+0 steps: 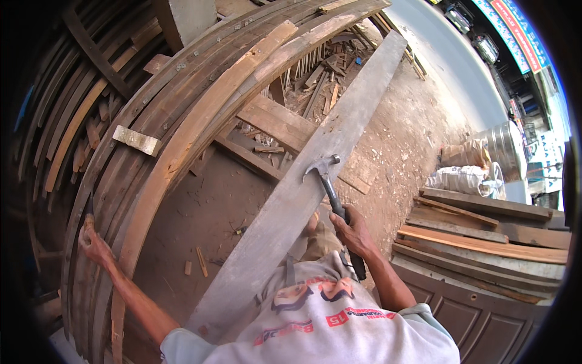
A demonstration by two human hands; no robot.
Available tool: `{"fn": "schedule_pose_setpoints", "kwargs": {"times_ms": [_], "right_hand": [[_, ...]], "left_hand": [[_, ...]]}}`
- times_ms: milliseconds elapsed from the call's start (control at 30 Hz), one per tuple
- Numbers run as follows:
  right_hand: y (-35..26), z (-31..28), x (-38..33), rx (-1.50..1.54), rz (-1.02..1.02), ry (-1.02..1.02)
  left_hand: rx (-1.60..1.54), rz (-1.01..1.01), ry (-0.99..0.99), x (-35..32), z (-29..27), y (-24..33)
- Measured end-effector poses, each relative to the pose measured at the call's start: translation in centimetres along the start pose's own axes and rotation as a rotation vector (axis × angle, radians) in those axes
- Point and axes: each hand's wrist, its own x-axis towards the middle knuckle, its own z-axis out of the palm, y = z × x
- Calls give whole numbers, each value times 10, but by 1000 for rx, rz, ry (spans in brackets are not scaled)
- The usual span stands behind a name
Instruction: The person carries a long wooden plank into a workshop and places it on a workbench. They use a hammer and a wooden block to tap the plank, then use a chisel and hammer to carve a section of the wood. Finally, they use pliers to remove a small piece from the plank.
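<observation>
In my right hand (pixel 353 229) is a claw hammer (pixel 327 182), gripped by its dark handle. Its metal head overlaps the view of a wide grey plank (pixel 260 224) that runs diagonally in front of me; I cannot tell whether they touch. My left hand (pixel 95 244) is at the far left, closed round the light handle of a slim tool that looks like a chisel (pixel 90 213). The tool's dark end lies against the stacked long timber beams (pixel 115 200). A short pale wood block (pixel 136 140) rests across those beams.
Under the grey plank crosses a brown board (pixel 276 121). Wood scraps (pixel 321 82) litter the ground beyond. More timber (pixel 485 236) and a brown panelled door (pixel 473 315) lie at right, near white sacks (pixel 464 179) and a metal drum (pixel 502 148). Further lumber (pixel 73 91) fills the left.
</observation>
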Motion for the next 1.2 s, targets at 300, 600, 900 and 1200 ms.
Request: {"fn": "schedule_pose_setpoints", "kwargs": {"times_ms": [300, 600, 900, 1200], "right_hand": [[-33, -108, 79, 84, -156, -139], [-68, -176, 184, -207, -218, -373], [-119, -202, 235, -263, -365, -429], [-151, -214, 257, -731, -446, -742]], "left_hand": [[-502, 309, 251, -136, -165, 142], [-375, 122, -175, -332, -89, 262], [324, -165, -487, -422, 39, 235], [271, -278, -368, -450, 73, 205]]}}
